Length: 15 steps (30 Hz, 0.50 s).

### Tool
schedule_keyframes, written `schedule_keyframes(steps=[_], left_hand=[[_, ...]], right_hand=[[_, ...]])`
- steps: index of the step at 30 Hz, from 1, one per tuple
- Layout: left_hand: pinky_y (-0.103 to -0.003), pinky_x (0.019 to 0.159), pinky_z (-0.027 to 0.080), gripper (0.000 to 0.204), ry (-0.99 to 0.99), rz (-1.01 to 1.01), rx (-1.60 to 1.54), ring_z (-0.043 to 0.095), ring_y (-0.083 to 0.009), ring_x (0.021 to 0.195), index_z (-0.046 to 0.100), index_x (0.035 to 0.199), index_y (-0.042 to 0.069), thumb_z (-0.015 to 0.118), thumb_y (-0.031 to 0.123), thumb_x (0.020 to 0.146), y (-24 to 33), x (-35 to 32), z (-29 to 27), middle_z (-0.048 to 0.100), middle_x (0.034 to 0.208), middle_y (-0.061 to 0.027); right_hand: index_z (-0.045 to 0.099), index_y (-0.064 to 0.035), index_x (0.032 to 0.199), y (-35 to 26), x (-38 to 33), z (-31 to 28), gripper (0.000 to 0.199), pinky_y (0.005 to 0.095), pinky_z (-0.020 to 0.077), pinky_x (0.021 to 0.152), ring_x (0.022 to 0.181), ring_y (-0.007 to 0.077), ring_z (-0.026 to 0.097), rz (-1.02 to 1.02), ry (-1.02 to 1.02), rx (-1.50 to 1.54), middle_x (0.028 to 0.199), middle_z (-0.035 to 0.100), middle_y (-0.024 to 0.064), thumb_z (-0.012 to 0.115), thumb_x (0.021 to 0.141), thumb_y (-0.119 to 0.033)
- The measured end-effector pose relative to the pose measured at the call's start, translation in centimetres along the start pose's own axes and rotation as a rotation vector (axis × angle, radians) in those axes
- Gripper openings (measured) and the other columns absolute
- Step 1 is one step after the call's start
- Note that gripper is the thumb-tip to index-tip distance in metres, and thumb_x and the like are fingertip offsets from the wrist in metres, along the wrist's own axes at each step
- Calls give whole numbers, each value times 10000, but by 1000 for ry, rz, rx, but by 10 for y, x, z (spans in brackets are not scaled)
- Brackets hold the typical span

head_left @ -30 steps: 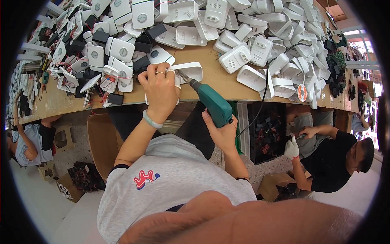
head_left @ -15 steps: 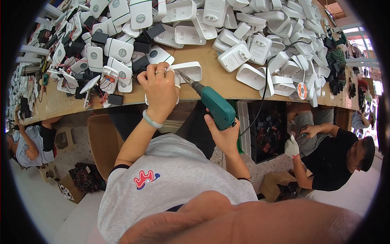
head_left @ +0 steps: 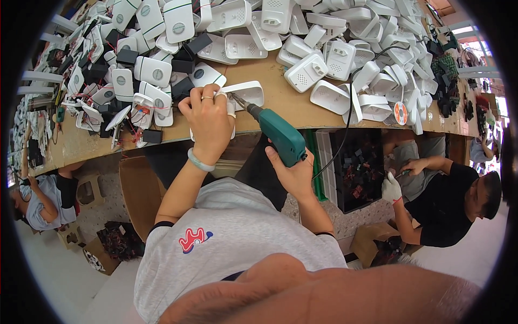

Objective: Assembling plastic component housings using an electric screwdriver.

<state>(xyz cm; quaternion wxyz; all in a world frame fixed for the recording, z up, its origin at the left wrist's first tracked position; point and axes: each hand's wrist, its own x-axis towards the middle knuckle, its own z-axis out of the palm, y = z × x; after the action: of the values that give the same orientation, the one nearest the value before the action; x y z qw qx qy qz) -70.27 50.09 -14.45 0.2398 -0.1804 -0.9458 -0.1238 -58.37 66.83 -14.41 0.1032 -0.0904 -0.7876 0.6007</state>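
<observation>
Green plastic covers the pistol-shaped tool point(head_left: 283, 137), which the right hand point(head_left: 294, 170) grasps so its metal tip slants toward the left end of an open white shell point(head_left: 251, 93). That shell lies on the brown tabletop point(head_left: 288, 110), just beyond the left hand point(head_left: 208, 116), whose fingers bend downward, perhaps to steady work near the tip; I cannot tell what they pinch. Against half a second ago, the whole view shifts slightly, while both hands keep nearly the same pose.
</observation>
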Motion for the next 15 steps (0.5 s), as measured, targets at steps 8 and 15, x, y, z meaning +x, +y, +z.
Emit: schedule_keyframes(steps=[8,15], left_hand=[[-410,834,324,106,-1,6,21,521,-250,974,668,754,15,695,69,667,-2,2,-1,635,1026,-29],[-411,835,322,103,-5,8,23,519,-249,975,670,760,17,695,77,680,-2,2,0,630,1021,-28]], right_hand=[[643,-1,937,1,2,0,193,321,486,656,695,238,602,-65,4,-45,819,622,108,755,829,-115],[644,2,922,4,3,1,186,321,483,646,688,240,598,-84,14,-4,821,620,109,755,824,-110]])
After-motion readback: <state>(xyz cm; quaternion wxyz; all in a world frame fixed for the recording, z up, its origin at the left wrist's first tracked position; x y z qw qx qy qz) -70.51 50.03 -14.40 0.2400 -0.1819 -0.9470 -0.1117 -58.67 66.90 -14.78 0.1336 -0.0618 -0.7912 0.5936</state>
